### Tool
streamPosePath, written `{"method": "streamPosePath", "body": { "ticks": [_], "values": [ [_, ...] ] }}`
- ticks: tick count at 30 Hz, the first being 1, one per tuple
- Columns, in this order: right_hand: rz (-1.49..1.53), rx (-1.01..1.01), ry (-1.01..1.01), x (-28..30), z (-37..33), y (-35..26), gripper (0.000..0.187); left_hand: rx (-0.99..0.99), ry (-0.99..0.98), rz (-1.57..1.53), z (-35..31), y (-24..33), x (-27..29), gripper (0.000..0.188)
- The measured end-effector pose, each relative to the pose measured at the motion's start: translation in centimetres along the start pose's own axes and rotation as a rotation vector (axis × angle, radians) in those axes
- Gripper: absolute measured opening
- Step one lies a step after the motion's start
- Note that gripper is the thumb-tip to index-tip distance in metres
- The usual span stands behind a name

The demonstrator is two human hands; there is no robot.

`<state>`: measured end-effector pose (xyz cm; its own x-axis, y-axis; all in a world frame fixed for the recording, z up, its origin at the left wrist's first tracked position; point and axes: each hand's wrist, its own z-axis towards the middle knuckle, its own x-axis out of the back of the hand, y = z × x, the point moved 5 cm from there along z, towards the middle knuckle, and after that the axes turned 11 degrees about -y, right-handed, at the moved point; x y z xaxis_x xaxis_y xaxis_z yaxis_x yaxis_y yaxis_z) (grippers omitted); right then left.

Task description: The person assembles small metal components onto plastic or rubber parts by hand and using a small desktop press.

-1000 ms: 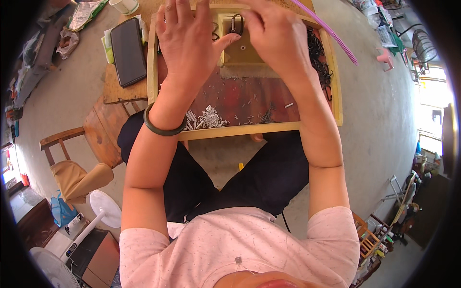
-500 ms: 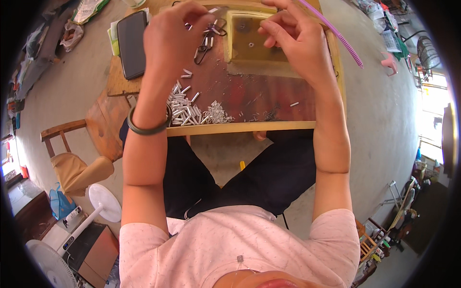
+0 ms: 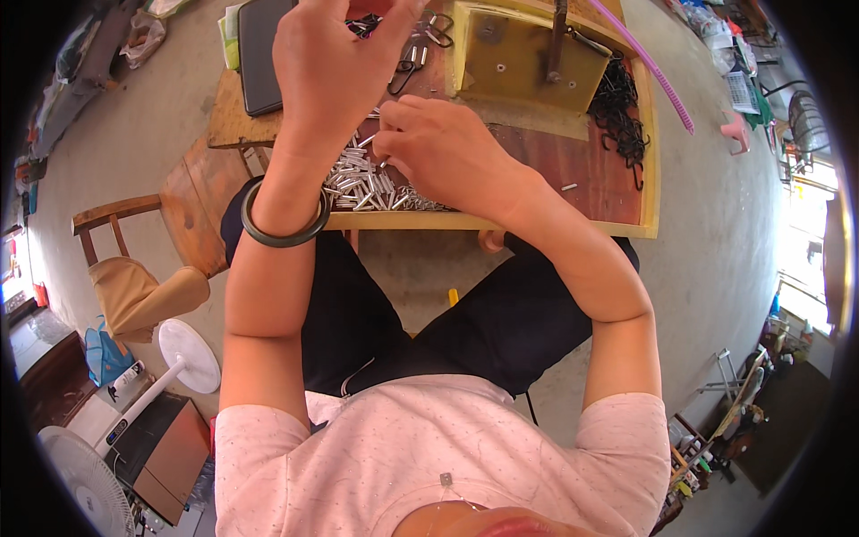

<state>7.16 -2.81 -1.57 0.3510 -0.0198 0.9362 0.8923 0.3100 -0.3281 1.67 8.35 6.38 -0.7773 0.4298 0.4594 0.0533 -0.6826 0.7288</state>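
My right hand [image 3: 443,152] reaches across to the left, its fingers bent together over a pile of small silver metal tubes [image 3: 362,183]. Its fingertips are partly hidden, and what they pinch, if anything, I cannot make out. Farther off, my left hand [image 3: 335,67] is raised at the upper edge of the view. The picture's edge cuts off its fingertips, so its hold does not show. Beside it, dark loops with silver tubes on them [image 3: 412,67] lie on the reddish work surface [image 3: 528,170].
A yellowish block [image 3: 528,63] with a dark upright metal bar [image 3: 557,45] stands at the back. Dark hooked or looped pieces [image 3: 617,112] heap at its right. A raised wooden edge [image 3: 537,224] borders the table. A phone [image 3: 259,58] lies left; a purple ribbed strip [image 3: 658,80] arches at right.
My right hand has moved from the yellowish block down and left to the metal tubes, uncovering the bar and dark heap. My left hand has shifted slightly up and right.
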Motion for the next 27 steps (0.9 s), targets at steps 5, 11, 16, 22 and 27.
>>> {"method": "streamPosePath", "body": {
  "ticks": [5,11,16,22,27],
  "values": [
    [0.189,-0.097,0.001,2.3,-1.0,1.2,0.007,-0.053,-0.085,-0.098,-0.8,-1.0,-0.7,0.018],
    [0.494,-0.153,0.192,8.3,-4.8,3.6,0.014,0.090,-0.326,-0.237,-2.4,0.8,-2.2,0.010],
    [0.458,-0.202,0.247,10.0,-7.4,4.2,0.019,0.023,-0.583,-0.366,-3.0,1.5,-4.7,0.009],
    [0.401,-0.231,0.268,10.3,-8.6,4.4,0.021,0.016,-0.622,-0.391,-3.3,2.0,-6.7,0.012],
    [0.372,-0.288,0.355,10.1,-9.7,5.4,0.021,-0.043,-0.572,-0.289,-3.2,2.6,-7.5,0.015]
  ]
}}
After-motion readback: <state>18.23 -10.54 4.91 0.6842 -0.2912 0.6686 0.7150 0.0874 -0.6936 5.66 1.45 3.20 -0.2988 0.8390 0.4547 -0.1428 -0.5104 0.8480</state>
